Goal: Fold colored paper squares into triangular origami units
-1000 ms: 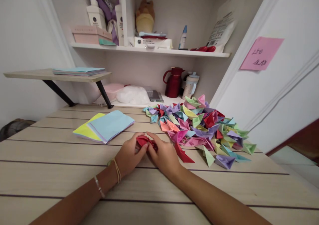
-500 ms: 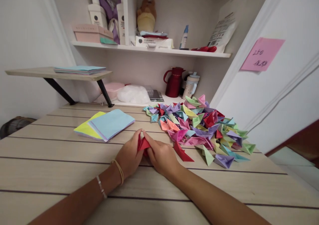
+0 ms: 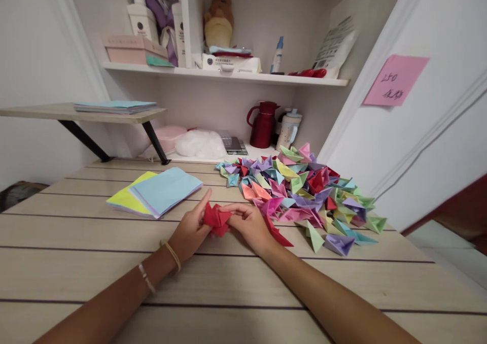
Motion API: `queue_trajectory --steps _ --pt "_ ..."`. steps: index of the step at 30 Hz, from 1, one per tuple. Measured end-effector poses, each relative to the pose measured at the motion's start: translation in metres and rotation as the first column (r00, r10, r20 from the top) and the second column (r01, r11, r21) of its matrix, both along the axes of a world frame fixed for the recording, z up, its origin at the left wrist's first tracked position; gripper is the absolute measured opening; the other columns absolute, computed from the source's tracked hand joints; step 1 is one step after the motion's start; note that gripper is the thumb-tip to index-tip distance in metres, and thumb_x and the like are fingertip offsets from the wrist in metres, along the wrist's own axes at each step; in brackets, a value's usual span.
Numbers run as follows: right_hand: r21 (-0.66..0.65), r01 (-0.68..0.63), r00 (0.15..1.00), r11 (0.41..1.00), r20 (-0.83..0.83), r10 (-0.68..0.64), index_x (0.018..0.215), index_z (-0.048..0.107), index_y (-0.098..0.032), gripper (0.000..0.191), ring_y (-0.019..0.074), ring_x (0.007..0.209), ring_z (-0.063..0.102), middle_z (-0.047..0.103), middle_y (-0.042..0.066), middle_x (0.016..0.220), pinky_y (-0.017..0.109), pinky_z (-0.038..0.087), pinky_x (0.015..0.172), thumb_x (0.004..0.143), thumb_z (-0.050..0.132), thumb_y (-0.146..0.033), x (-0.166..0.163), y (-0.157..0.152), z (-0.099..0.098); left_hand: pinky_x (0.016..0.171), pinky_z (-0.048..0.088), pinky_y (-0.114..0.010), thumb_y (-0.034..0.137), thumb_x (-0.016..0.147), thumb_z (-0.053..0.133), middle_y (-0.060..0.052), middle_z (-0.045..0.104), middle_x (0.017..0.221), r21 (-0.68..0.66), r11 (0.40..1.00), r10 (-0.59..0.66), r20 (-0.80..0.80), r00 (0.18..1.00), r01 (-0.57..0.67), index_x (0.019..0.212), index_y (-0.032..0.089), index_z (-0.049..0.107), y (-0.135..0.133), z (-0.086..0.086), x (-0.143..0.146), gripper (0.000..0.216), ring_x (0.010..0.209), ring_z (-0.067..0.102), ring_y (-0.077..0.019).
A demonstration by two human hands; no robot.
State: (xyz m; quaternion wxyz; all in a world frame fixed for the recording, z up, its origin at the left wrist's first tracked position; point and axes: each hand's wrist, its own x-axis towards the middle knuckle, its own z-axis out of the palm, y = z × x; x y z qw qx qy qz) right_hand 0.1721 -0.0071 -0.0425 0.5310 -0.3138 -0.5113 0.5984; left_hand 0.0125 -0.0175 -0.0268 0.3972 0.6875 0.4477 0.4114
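We are holding a folded red paper (image 3: 216, 218) over the bench (image 3: 213, 293), between the loose sheets and the boats. Our left hand (image 3: 191, 232) is keeping its left side gripped, thumb raised, while our right hand (image 3: 249, 226) is pinching its right side. A heap of paper boats (image 3: 302, 215) is lying to the right, a red boat (image 3: 280, 236) sitting just beside our right hand. Blue sheets (image 3: 167, 189) are overlapping yellow sheets (image 3: 129, 196) to the left

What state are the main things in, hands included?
Left hand: holding red paper
Right hand: holding red paper
Red paper: folded
Paper boats: folded, heaped
Paper sheets: flat, overlapping
Jug: upright
Cup: upright, lidded
Pink note: stuck up, written on
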Motion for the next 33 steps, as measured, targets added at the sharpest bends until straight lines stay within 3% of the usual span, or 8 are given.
queue_trajectory --steps 4,11,16,20,22,27,30,33 --pt "-0.044 0.048 0.998 0.998 -0.047 -0.05 0.083 0.071 -0.017 0.022 0.0144 0.062 0.064 0.071 0.004 0.072 0.026 0.051 0.059 0.063 0.069 -0.027 0.0 -0.003 0.01 0.064 0.051 -0.029 0.025 0.078 0.054 -0.003 0.065 0.082 0.027 1.0 -0.014 0.161 0.987 0.01 0.143 0.018 0.009 -0.004 0.002 0.001 0.079 0.066 0.062 -0.0147" --pt "-0.025 0.087 0.996 0.996 -0.026 -0.088 0.078 0.07 -0.017 0.019 0.0142 0.059 0.061 0.07 0.003 0.072 0.026 0.05 0.056 0.062 0.069 -0.026 0.0 -0.004 0.009 0.068 0.052 -0.031 0.038 0.082 0.052 -0.007 0.067 0.088 0.033 0.99 -0.139 0.131 0.982 0.136 0.126 0.017 0.047 -0.003 0.003 -0.003 0.049 0.07 0.061 -0.0171" --pt "-0.015 0.073 0.997 0.997 0.001 -0.073 0.08 0.07 -0.017 0.018 0.0119 0.054 0.058 0.067 0.001 0.065 0.025 0.048 0.057 0.064 0.067 -0.023 0.001 -0.002 0.006 0.068 0.052 -0.031 0.046 0.085 0.043 -0.008 0.069 0.093 -0.067 0.985 -0.143 0.166 0.976 0.156 0.117 0.016 0.059 0.001 0.005 -0.002 0.047 0.073 0.063 -0.0182" --pt "0.006 0.066 0.997 0.998 0.037 -0.066 0.087 0.07 -0.016 0.024 0.0114 0.054 0.057 0.064 0.0 0.06 0.025 0.047 0.057 0.065 0.066 -0.023 0.002 0.0 0.003 0.067 0.053 -0.033 0.049 0.077 0.053 -0.007 0.071 0.086 -0.117 0.987 -0.086 0.216 0.973 0.113 0.101 0.014 0.067 0.006 0.008 -0.001 0.045 0.075 0.064 -0.0209" --pt "0.005 0.05 0.998 0.999 0.047 -0.05 0.092 0.069 -0.016 0.029 0.0109 0.052 0.055 0.062 -0.001 0.057 0.024 0.047 0.056 0.064 0.067 -0.025 0.002 0.001 0.0 0.065 0.053 -0.033 0.047 0.07 0.061 -0.007 0.071 0.084 -0.14 0.988 -0.027 0.263 0.964 0.066 0.094 0.013 0.067 0.009 0.008 -0.001 0.042 0.075 0.064 -0.0218" --pt "0.001 0.003 0.994 1.0 0.108 -0.003 0.102 0.067 -0.016 0.041 0.0059 0.044 0.042 0.05 -0.007 0.047 0.021 0.042 0.05 0.062 0.071 -0.026 0.003 0.002 -0.005 0.057 0.05 -0.028 0.038 0.07 0.065 -0.001 0.067 0.064 -0.19 0.982 0.06 0.407 0.912 0.021 0.107 0.017 0.047 0.015 0.0 -0.003 0.046 0.056 0.063 -0.0158" --pt "0.022 0.007 0.993 1.0 0.12 -0.009 0.105 0.066 -0.017 0.043 0.005 0.043 0.041 0.049 -0.007 0.047 0.018 0.039 0.047 0.063 0.071 -0.026 0.003 0.002 -0.005 0.05 0.046 -0.024 0.034 0.072 0.061 0.005 0.061 0.053 -0.17 0.985 0.053 0.416 0.908 0.02 0.094 0.019 0.046 0.018 -0.004 -0.005 0.031 0.046 0.056 -0.012" --pt "0.039 0.016 0.99 0.999 0.14 -0.021 0.105 0.066 -0.017 0.041 0.0054 0.044 0.045 0.052 -0.006 0.049 0.017 0.038 0.046 0.065 0.07 -0.027 0.003 0.001 -0.003 0.053 0.047 -0.024 0.031 0.072 0.059 0.002 0.062 0.06 -0.181 0.983 0.048 0.381 0.923 0.023 0.082 0.016 0.053 0.018 -0.003 -0.005 0.019 0.051 0.057 -0.0114"
